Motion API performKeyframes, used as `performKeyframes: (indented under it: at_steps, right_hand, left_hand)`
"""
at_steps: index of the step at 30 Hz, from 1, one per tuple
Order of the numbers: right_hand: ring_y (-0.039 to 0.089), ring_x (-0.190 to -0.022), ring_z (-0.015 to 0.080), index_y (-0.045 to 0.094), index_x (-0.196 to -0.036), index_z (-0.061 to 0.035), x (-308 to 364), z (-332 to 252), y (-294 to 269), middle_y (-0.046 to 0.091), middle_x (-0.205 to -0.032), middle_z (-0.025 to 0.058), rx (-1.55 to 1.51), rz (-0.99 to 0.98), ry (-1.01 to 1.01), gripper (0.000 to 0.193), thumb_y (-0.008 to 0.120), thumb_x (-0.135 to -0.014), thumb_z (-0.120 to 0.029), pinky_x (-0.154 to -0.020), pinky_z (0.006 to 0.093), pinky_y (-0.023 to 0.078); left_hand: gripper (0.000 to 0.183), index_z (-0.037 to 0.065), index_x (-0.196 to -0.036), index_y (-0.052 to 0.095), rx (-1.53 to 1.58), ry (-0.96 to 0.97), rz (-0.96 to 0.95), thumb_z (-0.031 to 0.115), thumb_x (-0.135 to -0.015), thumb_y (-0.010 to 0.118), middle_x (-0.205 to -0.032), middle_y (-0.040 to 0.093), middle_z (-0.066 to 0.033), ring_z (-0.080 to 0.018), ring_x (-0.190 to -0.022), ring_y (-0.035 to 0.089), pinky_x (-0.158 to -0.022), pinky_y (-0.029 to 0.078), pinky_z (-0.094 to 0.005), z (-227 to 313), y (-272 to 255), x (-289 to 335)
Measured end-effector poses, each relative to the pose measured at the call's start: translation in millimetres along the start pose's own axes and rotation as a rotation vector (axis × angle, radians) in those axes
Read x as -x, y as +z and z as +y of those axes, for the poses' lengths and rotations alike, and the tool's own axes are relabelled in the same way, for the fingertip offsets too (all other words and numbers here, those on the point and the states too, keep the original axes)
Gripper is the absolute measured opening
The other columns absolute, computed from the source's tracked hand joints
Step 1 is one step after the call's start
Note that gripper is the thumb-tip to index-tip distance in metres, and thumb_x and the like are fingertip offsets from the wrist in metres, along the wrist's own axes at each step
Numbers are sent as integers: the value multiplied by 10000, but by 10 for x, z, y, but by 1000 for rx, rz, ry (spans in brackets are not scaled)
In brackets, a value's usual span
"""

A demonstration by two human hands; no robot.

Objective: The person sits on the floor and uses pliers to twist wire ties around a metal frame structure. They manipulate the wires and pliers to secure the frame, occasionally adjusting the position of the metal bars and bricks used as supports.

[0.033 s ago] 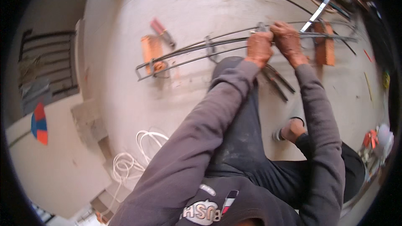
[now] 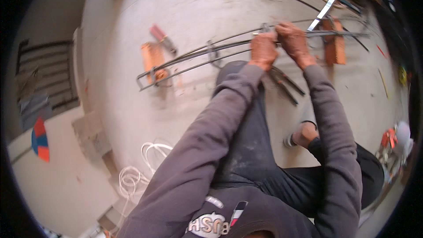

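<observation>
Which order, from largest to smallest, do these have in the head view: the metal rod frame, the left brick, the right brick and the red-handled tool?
1. Metal rod frame, clearly the longest
2. Left brick and right brick: they look alike, so not ranked
3. Red-handled tool, shorter and thinner

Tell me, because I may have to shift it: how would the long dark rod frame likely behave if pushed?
The rod frame would probably feel stiff, as it spans from the left orange block to the right orange block without obvious sagging. It may slide or tip, since it seems to rest loosely on them.
</observation>
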State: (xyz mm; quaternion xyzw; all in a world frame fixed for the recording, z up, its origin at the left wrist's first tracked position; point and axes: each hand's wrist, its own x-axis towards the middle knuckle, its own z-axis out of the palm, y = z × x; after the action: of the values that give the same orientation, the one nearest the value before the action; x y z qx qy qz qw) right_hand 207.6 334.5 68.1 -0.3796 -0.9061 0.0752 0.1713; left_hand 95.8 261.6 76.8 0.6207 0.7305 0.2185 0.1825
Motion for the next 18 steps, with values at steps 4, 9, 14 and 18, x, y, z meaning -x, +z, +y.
performKeyframes:
  at_steps: [4,9,14,18]
  right_hand:
    - [680,-847,315,634,-796,-75,38,-118,-57,656,-850,122,-79,-70,93,59,580,-817,-87,-713,435,544]
    - [683,-848,324,660,-802,-78,19,26,-119,676,-842,136,-67,-125,48,97,566,-824,-78,-733,433,548]
    - [688,-858,357,706,-816,-74,-42,-65,-199,698,-869,171,-15,-267,122,121,596,-807,-123,-735,453,551]
    - [672,-805,372,693,-797,-52,-51,30,-103,688,-804,175,-95,-239,82,94,637,-755,-116,-707,452,533]
  left_hand:
    - [178,32,-812,658,69,28,74,178,-748,739,-797,672,-199,-387,-773,659,-701,499,-469,-160,-31,47]
    - [197,16,-764,634,123,1,50,175,-736,747,-765,659,-198,-391,-755,652,-692,487,-469,-73,-26,10]
    - [182,21,-753,655,157,21,78,178,-737,744,-724,655,-195,-383,-717,657,-670,494,-454,-131,-37,19]
    - [190,17,-759,659,187,0,74,174,-727,762,-717,654,-198,-377,-693,651,-656,486,-447,-123,-51,27]
